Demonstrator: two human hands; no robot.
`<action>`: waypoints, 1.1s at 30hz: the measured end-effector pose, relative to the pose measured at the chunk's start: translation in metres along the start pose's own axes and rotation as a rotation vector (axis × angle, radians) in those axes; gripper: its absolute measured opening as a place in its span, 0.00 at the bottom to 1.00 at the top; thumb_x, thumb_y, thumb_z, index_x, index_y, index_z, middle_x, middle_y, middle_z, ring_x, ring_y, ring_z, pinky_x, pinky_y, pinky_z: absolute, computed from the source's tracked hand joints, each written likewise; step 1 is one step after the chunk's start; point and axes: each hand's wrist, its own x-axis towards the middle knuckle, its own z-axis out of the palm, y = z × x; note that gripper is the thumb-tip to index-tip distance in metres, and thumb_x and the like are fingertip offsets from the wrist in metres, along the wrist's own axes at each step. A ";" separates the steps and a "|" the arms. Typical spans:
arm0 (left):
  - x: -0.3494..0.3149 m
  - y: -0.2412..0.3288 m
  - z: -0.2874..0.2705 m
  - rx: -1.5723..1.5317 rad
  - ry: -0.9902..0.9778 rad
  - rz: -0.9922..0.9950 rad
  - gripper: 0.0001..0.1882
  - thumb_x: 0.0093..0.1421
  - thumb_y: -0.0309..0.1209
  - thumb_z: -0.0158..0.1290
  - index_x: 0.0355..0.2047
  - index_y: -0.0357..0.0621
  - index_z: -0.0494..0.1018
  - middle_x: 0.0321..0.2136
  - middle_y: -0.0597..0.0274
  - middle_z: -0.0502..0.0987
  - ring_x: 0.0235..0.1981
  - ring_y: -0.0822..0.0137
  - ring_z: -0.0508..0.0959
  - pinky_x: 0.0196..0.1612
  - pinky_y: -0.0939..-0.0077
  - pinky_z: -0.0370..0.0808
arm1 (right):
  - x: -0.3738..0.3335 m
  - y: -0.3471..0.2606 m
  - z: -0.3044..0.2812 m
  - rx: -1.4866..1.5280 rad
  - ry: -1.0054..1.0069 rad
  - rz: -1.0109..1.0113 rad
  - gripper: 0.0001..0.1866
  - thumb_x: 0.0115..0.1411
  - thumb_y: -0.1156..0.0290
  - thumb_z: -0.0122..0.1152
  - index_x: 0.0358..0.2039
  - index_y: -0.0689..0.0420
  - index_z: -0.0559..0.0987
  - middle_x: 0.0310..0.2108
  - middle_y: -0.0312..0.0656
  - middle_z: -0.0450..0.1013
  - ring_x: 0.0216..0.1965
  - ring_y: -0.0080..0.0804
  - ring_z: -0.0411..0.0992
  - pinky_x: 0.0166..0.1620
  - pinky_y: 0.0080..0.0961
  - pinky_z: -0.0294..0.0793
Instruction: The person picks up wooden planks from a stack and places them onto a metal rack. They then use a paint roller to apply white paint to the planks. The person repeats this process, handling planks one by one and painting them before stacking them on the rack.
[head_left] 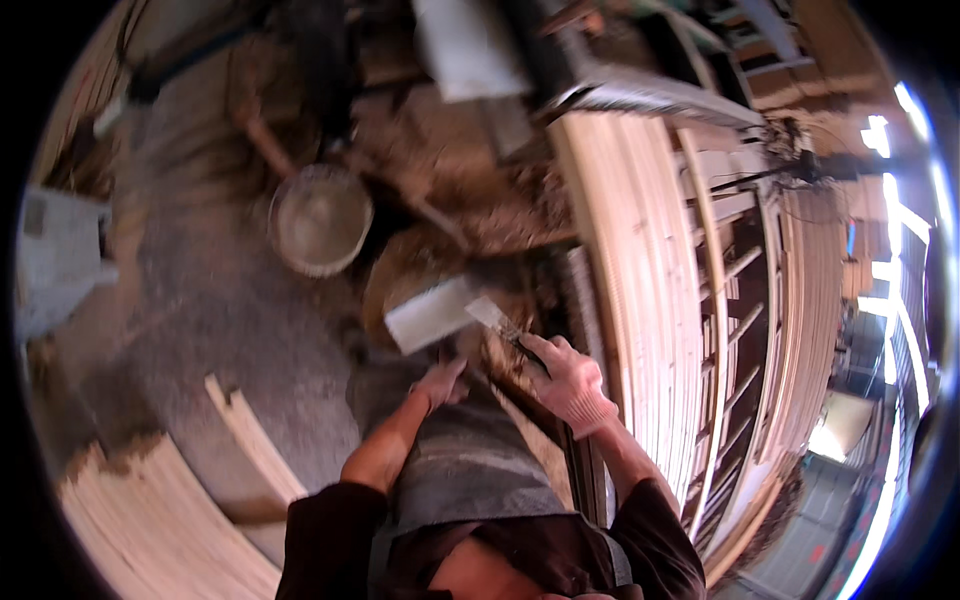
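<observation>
My right hand [572, 385], in a pale knitted glove, is closed round the handle of a putty knife [487, 312]. The knife's pale blade points up and left, meeting the right end of a wide whitish rectangular plate [425, 318]. Just below that plate is my left hand [440, 383], its fingers curled; it seems to grip the plate from its near side, though blur hides the exact hold. Below and beyond the plate stands a round brownish container [390, 275], partly covered by it. A grey apron [460, 460] covers my lap.
A round bucket [320, 220] with greyish contents stands ahead on the left. Long pale boards [640, 290] are stacked close on my right, beside a rack with rungs [745, 320]. More boards [170, 520] lie at lower left. A grey box-like object [60, 250] is at far left.
</observation>
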 end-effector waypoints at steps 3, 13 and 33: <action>-0.023 0.024 -0.013 0.298 -0.060 -0.014 0.35 0.65 0.61 0.52 0.52 0.40 0.76 0.37 0.57 0.80 0.33 0.62 0.82 0.38 0.65 0.79 | 0.006 0.024 -0.069 0.423 0.257 -0.084 0.21 0.64 0.72 0.60 0.59 0.57 0.77 0.53 0.51 0.78 0.58 0.42 0.76 0.59 0.34 0.75; -0.149 0.029 -0.132 0.072 0.265 0.177 0.34 0.67 0.55 0.53 0.56 0.33 0.73 0.46 0.50 0.81 0.40 0.57 0.83 0.44 0.63 0.81 | 0.220 0.162 -0.205 1.185 0.805 0.211 0.21 0.66 0.60 0.58 0.54 0.58 0.80 0.26 0.41 0.79 0.13 0.21 0.65 0.16 0.23 0.64; -0.196 -0.005 -0.188 0.043 0.428 0.197 0.36 0.69 0.53 0.47 0.61 0.30 0.66 0.51 0.37 0.79 0.45 0.43 0.82 0.48 0.52 0.80 | 0.219 0.094 -0.138 1.181 0.459 -0.006 0.21 0.65 0.62 0.60 0.55 0.60 0.81 0.22 0.33 0.74 0.21 0.18 0.66 0.25 0.19 0.65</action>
